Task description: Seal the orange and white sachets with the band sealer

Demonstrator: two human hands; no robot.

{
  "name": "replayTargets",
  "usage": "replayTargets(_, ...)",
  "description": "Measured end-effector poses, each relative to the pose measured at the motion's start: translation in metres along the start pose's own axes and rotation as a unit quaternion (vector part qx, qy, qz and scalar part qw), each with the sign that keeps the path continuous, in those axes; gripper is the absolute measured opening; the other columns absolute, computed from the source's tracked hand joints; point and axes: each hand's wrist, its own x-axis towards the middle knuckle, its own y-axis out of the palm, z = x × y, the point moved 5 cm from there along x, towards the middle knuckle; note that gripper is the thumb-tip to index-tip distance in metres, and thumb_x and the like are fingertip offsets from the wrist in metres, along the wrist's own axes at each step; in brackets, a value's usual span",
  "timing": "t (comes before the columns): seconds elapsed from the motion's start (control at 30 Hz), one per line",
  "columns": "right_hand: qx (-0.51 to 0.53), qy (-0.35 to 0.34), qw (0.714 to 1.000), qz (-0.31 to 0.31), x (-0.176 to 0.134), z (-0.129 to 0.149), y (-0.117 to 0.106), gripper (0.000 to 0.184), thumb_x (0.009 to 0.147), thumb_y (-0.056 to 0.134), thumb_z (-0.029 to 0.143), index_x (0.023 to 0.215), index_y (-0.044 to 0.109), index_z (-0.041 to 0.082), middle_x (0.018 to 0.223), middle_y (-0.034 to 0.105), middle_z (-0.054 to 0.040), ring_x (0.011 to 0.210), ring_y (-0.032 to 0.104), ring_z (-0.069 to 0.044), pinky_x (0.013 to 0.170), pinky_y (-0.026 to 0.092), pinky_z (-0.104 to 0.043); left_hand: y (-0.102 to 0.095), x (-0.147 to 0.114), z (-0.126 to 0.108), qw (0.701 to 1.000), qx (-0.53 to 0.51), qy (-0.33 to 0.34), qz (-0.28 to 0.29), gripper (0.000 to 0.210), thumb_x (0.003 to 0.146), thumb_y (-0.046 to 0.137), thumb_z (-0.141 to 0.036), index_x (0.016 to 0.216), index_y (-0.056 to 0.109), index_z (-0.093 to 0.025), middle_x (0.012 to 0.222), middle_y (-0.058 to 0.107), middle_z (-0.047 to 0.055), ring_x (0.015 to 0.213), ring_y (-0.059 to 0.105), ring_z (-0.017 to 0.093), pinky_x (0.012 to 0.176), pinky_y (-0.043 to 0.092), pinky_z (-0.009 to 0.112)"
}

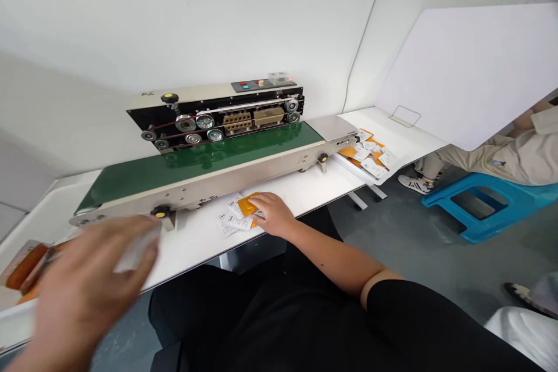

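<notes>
Raised at the lower left, my left hand (87,279) is smeared by motion. Its thumb and fingers are closed on a pale sachet (138,249), whose print I cannot make out. My right hand (274,214) rests at the table's front edge, fingers closed on an orange sachet (247,203). Under and beside that one lie several white printed sachets (235,221) in a loose pile. Just behind the pile stands a band sealing machine with a green conveyor belt (196,160), rollers and a control panel (261,85).
A white tray (383,177) of orange and white sachets stands beyond the machine's right end. More orange packets (26,267) lie at the far left, partly behind my left hand. On the right are a blue stool (492,203), a large white panel (471,70) and a seated person (514,157).
</notes>
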Motion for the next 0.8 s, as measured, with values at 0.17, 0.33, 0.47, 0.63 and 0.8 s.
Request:
replayTargets(0.17, 0.019, 0.019, 1.0, -0.008, 0.005, 0.002, -0.008, 0.033, 0.1, 0.063, 0.019, 0.13, 0.074, 0.028, 0.143, 0.07, -0.0039, 0.138, 0.06, -0.022, 0.129, 0.026, -0.052, 0.117, -0.007, -0.09, 0.984, -0.07, 0.151, 0.055, 0.077, 0.096, 0.056, -0.045, 0.166, 0.027, -0.058, 0.126, 0.077, -0.001, 0.11, 0.076, 0.038, 0.097, 0.063, 0.059)
replayTargets(0.33, 0.071, 0.005, 0.994, -0.077, 0.007, -0.009, -0.022, 0.041, 0.101, 0.051, 0.011, 0.13, 0.075, 0.027, 0.138, 0.074, -0.0017, 0.135, 0.062, -0.019, 0.123, 0.04, -0.042, 0.196, 0.003, -0.068, 0.974, -0.074, 0.204, 0.068, 0.079, 0.097, 0.056, -0.048, 0.169, 0.023, -0.051, 0.154, 0.063, 0.004, 0.133, 0.067, 0.041, 0.109, 0.059, 0.062)
replayTargets(0.47, 0.174, 0.058, 0.965, -0.186, 0.001, -0.025, -0.025, 0.032, 0.102, 0.053, 0.022, 0.122, 0.078, 0.026, 0.12, 0.079, -0.0035, 0.117, 0.069, -0.022, 0.113, 0.051, -0.039, 0.214, 0.001, -0.048, 0.974, -0.05, 0.212, 0.068, 0.084, 0.095, 0.057, -0.049, 0.17, 0.021, -0.049, 0.163, 0.054, 0.004, 0.139, 0.063, 0.043, 0.107, 0.06, 0.063)
replayTargets(0.63, 0.437, 0.145, 0.849, -0.259, 0.002, -0.053, -0.023, 0.032, 0.096, 0.061, 0.043, 0.119, 0.071, 0.022, 0.107, 0.077, -0.0036, 0.098, 0.074, -0.022, 0.09, 0.062, -0.037, 0.222, 0.001, -0.045, 0.971, -0.042, 0.223, 0.075, 0.083, 0.092, 0.062, -0.048, 0.169, 0.028, -0.048, 0.159, 0.059, 0.001, 0.139, 0.063, 0.041, 0.107, 0.062, 0.058)
replayTargets(0.8, 0.542, 0.216, 0.767, -0.266, -0.018, -0.05, -0.04, 0.053, 0.075, 0.079, 0.057, 0.11, 0.063, 0.02, 0.088, 0.071, -0.0005, 0.063, 0.06, -0.011, 0.049, 0.045, -0.02, 0.207, -0.008, -0.069, 0.973, -0.039, 0.174, 0.147, 0.068, 0.098, 0.061, -0.052, 0.162, 0.05, -0.032, 0.162, 0.056, 0.01, 0.145, 0.058, 0.037, 0.12, 0.051, 0.056)
